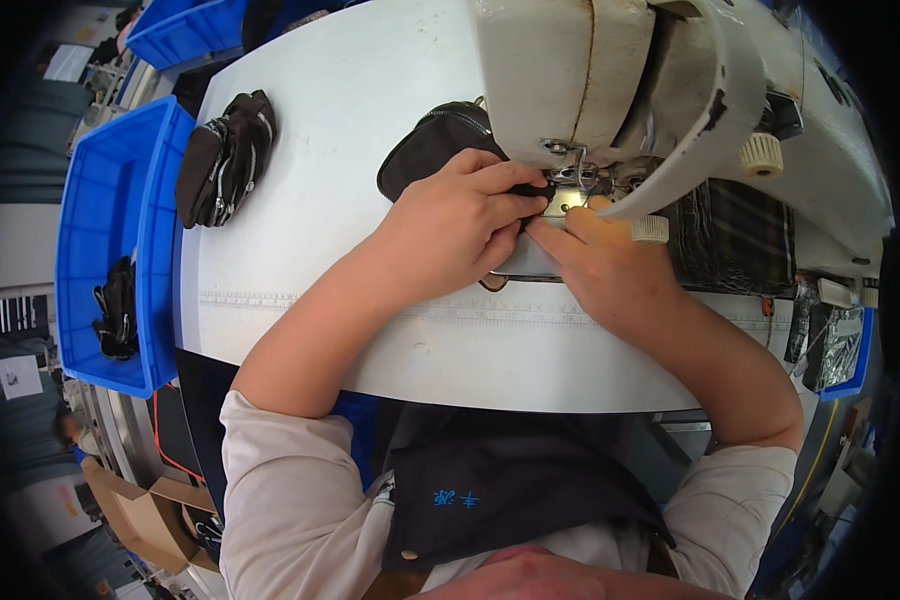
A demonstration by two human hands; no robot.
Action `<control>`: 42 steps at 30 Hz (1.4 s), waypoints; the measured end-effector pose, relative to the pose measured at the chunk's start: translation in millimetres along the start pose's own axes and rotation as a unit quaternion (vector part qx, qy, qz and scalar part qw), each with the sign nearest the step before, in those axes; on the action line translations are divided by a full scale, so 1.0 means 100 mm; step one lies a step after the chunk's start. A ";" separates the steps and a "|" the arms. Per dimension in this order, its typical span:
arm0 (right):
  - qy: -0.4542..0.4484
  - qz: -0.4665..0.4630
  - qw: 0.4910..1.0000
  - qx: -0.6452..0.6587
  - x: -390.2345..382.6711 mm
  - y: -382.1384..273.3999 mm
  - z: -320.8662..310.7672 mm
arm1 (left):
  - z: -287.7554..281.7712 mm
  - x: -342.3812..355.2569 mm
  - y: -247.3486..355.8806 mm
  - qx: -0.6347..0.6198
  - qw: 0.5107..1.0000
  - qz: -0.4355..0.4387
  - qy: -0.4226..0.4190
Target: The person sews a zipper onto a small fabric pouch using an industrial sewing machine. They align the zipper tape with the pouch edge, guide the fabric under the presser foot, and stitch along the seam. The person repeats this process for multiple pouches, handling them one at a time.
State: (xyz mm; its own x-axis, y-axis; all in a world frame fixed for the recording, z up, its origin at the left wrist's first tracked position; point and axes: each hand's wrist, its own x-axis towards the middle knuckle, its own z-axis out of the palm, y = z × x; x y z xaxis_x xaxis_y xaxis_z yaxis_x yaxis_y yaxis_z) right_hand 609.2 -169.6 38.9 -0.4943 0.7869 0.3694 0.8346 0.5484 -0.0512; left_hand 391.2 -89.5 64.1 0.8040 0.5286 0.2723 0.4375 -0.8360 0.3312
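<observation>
A dark pouch with a zipper [415, 148] lies partly under the white sewing machine [535, 60], beside its presser foot [585, 175] and metal needle plate [568, 200]. My left hand [460, 220] is closed on the pouch's edge just left of the foot, its thumb and fingers bent over the dark fabric. My right hand [605, 265] is at the plate, one finger reaching to that fabric edge and others curled by the foot; the fingertips are partly hidden, so I cannot tell what they grip.
A second dark zipped pouch [225, 160] lies on the white table [340, 100] at left. Beside the table, a blue bin [80, 260] holds dark pieces [115, 320]; another blue bin [170, 30] is behind. An open cardboard box [130, 510] stands lower left. Dark material [730, 240] lies right of the needle.
</observation>
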 end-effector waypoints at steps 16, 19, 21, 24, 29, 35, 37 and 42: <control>0.009 -0.010 0.999 0.044 -0.04 0.02 0.01 | 0.01 -0.06 0.12 -0.028 0.999 -0.043 -0.005; -0.013 -0.015 0.999 0.042 -0.06 0.00 -0.03 | -0.04 -0.08 0.12 -0.047 0.998 -0.039 -0.016; -0.031 -0.013 0.998 0.047 -0.07 0.00 -0.07 | -0.05 -0.09 0.16 -0.050 0.998 -0.043 -0.024; -0.025 -0.015 0.998 0.056 -0.09 0.00 -0.10 | -0.05 -0.09 0.21 -0.041 0.998 -0.048 -0.028; -0.005 -0.020 0.999 0.044 -0.07 -0.05 -0.13 | -0.03 -0.08 0.19 -0.033 0.998 -0.047 -0.019; -0.006 -0.032 0.998 0.049 -0.09 -0.04 -0.08 | 0.07 0.00 0.16 0.045 0.995 0.030 0.089; -0.003 -0.043 0.998 0.039 -0.07 -0.03 -0.11 | 0.10 0.00 0.16 0.050 0.994 -0.003 0.093; 0.006 -0.052 0.997 0.049 -0.06 -0.02 -0.13 | 0.13 0.02 0.16 0.055 0.993 -0.051 0.090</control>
State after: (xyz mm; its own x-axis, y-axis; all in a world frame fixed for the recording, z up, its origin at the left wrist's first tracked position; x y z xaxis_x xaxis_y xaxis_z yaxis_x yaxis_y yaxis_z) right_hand 614.0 -178.7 48.8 -0.5731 0.7211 0.3894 0.7509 0.6523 -0.1029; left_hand 405.1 -103.6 58.4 0.6727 0.6214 0.4017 0.5627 -0.7821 0.2677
